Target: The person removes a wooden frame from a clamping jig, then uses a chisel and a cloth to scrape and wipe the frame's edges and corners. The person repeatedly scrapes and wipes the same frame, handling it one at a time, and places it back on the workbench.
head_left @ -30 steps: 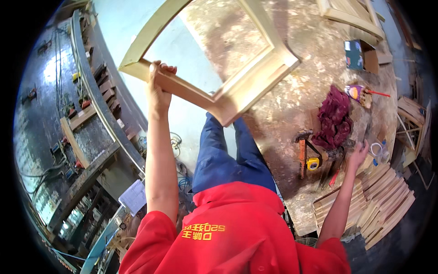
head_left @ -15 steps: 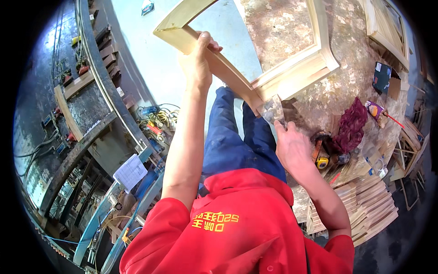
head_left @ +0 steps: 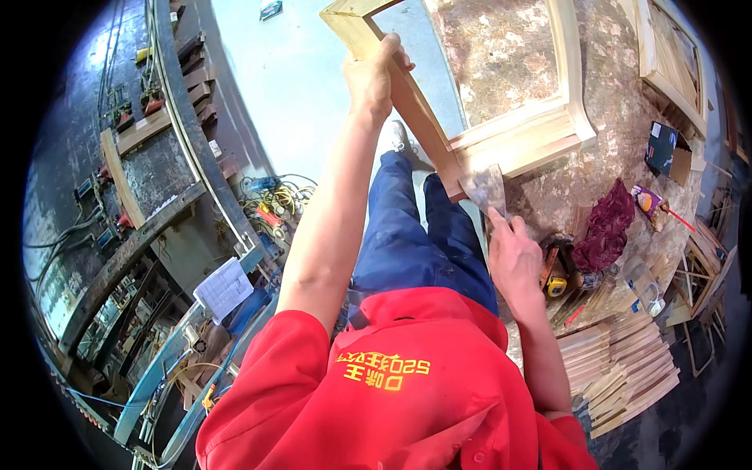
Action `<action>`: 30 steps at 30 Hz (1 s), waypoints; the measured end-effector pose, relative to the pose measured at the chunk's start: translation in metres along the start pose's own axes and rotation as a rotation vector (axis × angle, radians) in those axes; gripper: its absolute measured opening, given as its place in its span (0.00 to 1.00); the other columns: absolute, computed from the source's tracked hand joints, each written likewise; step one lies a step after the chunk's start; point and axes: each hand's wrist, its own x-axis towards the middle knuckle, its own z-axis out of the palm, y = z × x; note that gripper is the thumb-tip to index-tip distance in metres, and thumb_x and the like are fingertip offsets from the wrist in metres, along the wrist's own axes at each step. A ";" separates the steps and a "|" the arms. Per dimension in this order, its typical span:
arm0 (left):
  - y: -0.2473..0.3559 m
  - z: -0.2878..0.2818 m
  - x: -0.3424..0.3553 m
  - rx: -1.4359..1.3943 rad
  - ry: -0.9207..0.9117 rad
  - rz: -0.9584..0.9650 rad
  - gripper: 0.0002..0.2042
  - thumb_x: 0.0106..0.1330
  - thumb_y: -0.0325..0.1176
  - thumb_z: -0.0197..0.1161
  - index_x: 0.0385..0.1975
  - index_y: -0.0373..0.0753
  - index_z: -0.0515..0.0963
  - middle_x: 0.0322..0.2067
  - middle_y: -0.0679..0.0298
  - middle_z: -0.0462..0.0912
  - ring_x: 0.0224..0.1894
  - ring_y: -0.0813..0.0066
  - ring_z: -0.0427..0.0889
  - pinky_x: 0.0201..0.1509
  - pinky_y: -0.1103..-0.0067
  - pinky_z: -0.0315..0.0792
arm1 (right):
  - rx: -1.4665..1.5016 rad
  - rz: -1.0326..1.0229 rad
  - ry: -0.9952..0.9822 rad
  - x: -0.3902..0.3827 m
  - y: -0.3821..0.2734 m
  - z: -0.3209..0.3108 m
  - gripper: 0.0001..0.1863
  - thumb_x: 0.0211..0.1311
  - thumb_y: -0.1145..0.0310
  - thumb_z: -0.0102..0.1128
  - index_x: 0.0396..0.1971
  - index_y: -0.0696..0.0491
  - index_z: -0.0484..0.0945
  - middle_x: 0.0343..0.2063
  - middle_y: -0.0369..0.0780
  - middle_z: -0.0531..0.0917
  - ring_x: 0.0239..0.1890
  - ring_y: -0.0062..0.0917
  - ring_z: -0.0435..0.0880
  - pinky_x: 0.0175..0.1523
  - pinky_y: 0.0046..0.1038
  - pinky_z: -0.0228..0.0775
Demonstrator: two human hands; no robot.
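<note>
A pale wooden frame (head_left: pixel 540 141) with a curved outer rail rests over the edge of a mottled worktable, its left end sticking out past the tabletop. My left hand (head_left: pixel 372 82) is closed around the frame's left side rail, thumb on top. In my right hand (head_left: pixel 515 254) is a putty knife (head_left: pixel 484 188) with a wide, smeared metal blade. That blade lies against the frame's near corner, where two rails meet. The knife's handle is mostly hidden inside my fingers.
Right of my right hand lie a yellow tape measure (head_left: pixel 556 287), a crumpled maroon cloth or bag (head_left: pixel 607 227) and a dark box (head_left: pixel 663 149). Wooden strips (head_left: pixel 627 368) are stacked at lower right. Another frame (head_left: pixel 666 70) sits far right. Tangled cables (head_left: pixel 282 196) lie left of my legs.
The frame has swung slightly, its far left corner moving right and away, and my left hand went with it. My right hand and the putty knife shifted a little right, still at the near corner.
</note>
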 end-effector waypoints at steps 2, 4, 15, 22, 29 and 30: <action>0.001 -0.002 -0.001 0.003 -0.005 0.006 0.09 0.64 0.30 0.69 0.34 0.34 0.77 0.23 0.61 0.81 0.25 0.71 0.81 0.33 0.72 0.81 | -0.066 -0.023 -0.041 0.001 -0.002 -0.002 0.22 0.69 0.72 0.57 0.61 0.47 0.79 0.42 0.48 0.79 0.31 0.49 0.85 0.38 0.47 0.79; 0.001 0.004 -0.001 0.037 -0.022 -0.007 0.09 0.64 0.31 0.69 0.35 0.33 0.77 0.23 0.61 0.81 0.25 0.71 0.81 0.33 0.72 0.81 | -0.054 -0.008 0.011 0.017 -0.005 0.022 0.22 0.69 0.72 0.56 0.62 0.47 0.79 0.41 0.48 0.78 0.31 0.50 0.84 0.38 0.47 0.78; 0.010 0.010 -0.022 0.069 -0.012 0.049 0.07 0.65 0.28 0.67 0.36 0.33 0.77 0.25 0.61 0.80 0.26 0.71 0.81 0.35 0.73 0.79 | -0.033 0.179 0.128 0.030 0.123 -0.095 0.20 0.70 0.69 0.56 0.59 0.48 0.81 0.41 0.50 0.83 0.43 0.50 0.85 0.50 0.46 0.77; 0.012 0.011 -0.025 0.131 -0.046 0.048 0.10 0.67 0.32 0.68 0.39 0.35 0.74 0.27 0.63 0.76 0.29 0.71 0.77 0.37 0.71 0.77 | -0.146 0.168 -0.097 0.073 0.145 -0.130 0.20 0.65 0.73 0.55 0.55 0.55 0.83 0.42 0.55 0.86 0.47 0.50 0.85 0.56 0.45 0.77; -0.011 -0.013 -0.009 0.056 0.011 -0.068 0.09 0.67 0.33 0.68 0.37 0.37 0.75 0.27 0.62 0.74 0.29 0.71 0.75 0.38 0.71 0.75 | 0.068 -0.019 0.171 0.091 0.199 -0.068 0.22 0.67 0.74 0.56 0.61 0.48 0.81 0.44 0.52 0.85 0.44 0.49 0.85 0.52 0.42 0.78; -0.015 -0.017 -0.009 0.038 0.034 -0.072 0.09 0.67 0.32 0.68 0.37 0.36 0.75 0.27 0.61 0.75 0.28 0.70 0.75 0.36 0.71 0.75 | 0.146 -0.131 0.286 0.095 0.204 -0.066 0.23 0.69 0.74 0.56 0.62 0.45 0.80 0.42 0.49 0.84 0.42 0.46 0.85 0.50 0.40 0.78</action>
